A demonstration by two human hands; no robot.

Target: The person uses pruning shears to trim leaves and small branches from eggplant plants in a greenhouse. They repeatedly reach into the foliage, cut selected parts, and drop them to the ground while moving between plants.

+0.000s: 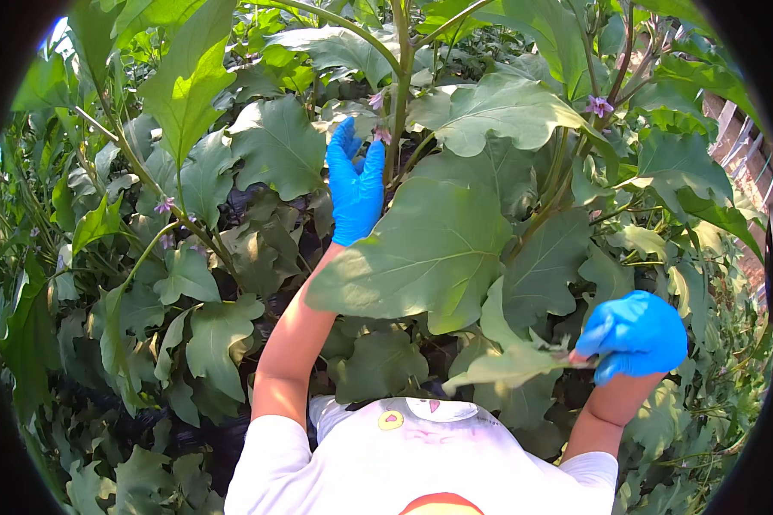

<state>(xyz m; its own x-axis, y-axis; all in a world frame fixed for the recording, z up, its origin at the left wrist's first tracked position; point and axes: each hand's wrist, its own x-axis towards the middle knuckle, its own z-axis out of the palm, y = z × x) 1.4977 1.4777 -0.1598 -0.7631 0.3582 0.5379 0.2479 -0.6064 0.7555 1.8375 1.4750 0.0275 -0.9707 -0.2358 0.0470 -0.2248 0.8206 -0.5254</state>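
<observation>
My left hand [357,187] in a blue glove reaches up beside the upright stem [400,84] of an eggplant plant. Its fingers are apart, with a pale purple flower [382,134] close to the fingertips. A broad green leaf [419,251] spreads in front of my left wrist. Lower down at the right, my right hand [638,335], also gloved in blue, is closed around the stalk end of a leaf [512,367]. That leaf is slightly blurred and points left, towards my chest. A small pinkish bit shows at the fingers; what it is I cannot tell.
Dense eggplant foliage surrounds both arms. A branch [145,174] slants down at the left, and another purple flower [598,106] hangs at the upper right. Beyond the leaves on the right runs a strip of brownish ground [737,145]. Dark sheeting [196,438] shows low between plants.
</observation>
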